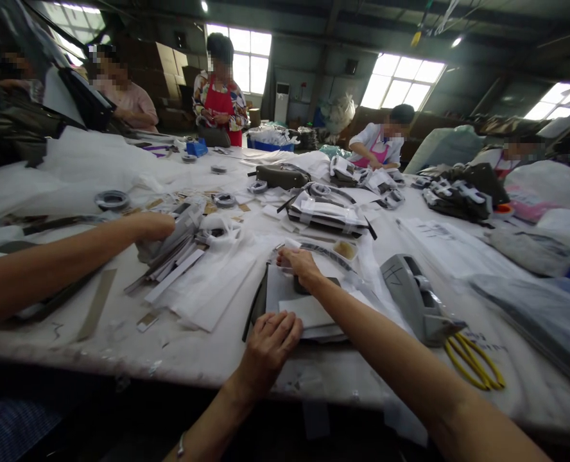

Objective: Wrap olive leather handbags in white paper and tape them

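A dark flat piece (257,301), apparently a bag panel or small pouch though the view is too soft to confirm, is laid close to the near edge of the worktop (121,346), about midway along it. Most of it is covered by a white sheet (309,311), so only its dark left border and a small patch by the right wrist are exposed. The left hand (271,339) is laid palm down on the near end of the sheet, its fingers together and bent and not closed around anything; this placement is judged to keep the stack from sliding. The right hand (300,264) is extended to the far end, where the fingertips are pinched together on a small white tab (292,244), a grip suited to fine positioning. A grey tape dispenser (413,295) and yellow-handled scissors (475,366) are set just right of the piece, within reach of the right hand. White fabric bags (212,289) are spread to the left. Further left, a co-worker's hand (156,226) is placed on a bundle of strips (174,256).
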`<state>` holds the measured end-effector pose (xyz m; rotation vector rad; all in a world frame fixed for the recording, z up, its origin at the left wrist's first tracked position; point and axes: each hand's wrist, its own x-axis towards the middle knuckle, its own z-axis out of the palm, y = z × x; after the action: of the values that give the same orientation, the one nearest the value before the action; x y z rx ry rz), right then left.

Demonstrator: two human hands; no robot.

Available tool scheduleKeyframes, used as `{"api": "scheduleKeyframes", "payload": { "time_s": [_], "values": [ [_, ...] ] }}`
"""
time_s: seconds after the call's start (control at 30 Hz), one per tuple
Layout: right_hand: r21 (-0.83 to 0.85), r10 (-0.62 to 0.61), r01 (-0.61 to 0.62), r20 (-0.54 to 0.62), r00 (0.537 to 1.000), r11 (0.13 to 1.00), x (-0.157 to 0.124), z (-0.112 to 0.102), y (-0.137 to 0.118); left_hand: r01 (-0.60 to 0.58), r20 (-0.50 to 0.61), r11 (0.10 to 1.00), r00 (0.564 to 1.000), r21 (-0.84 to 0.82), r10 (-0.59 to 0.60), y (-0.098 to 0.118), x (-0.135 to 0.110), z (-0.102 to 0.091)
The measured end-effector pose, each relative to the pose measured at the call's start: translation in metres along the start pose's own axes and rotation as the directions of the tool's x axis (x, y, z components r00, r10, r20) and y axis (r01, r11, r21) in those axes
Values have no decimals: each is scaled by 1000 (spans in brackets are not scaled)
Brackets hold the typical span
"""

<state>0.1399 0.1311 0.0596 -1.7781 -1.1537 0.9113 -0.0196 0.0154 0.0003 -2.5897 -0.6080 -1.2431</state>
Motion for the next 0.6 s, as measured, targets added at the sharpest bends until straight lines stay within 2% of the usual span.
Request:
{"api": "scheduleKeyframes", "payload": {
  "time_s": [0.1,0.2,0.3,0.37,0.47,0.6],
  "values": [
    [165,-20,34,-87,996,986,-19,-9,0,0,-7,1000,1000,-6,0,0,-1,1],
    [232,-91,108,-82,992,967,-41,-14,10,12,11,1000,1000,-3,-12,1,-2,1],
    [91,-251,246,46,967,965,-65,-16,23,17,10,1000,1000,12,-17,2,-2,1],
    [-58,-355,370,179,918,927,-82,-19,30,23,-15,1000,1000,20,-23,3,-3,1],
    [-213,-456,534,323,829,818,-106,-26,33,40,-41,999,998,24,-39,4,-4,0],
    [-333,-534,615,307,788,715,-127,-35,34,52,-3,998,999,-24,-52,2,-5,2]
  ]
}}
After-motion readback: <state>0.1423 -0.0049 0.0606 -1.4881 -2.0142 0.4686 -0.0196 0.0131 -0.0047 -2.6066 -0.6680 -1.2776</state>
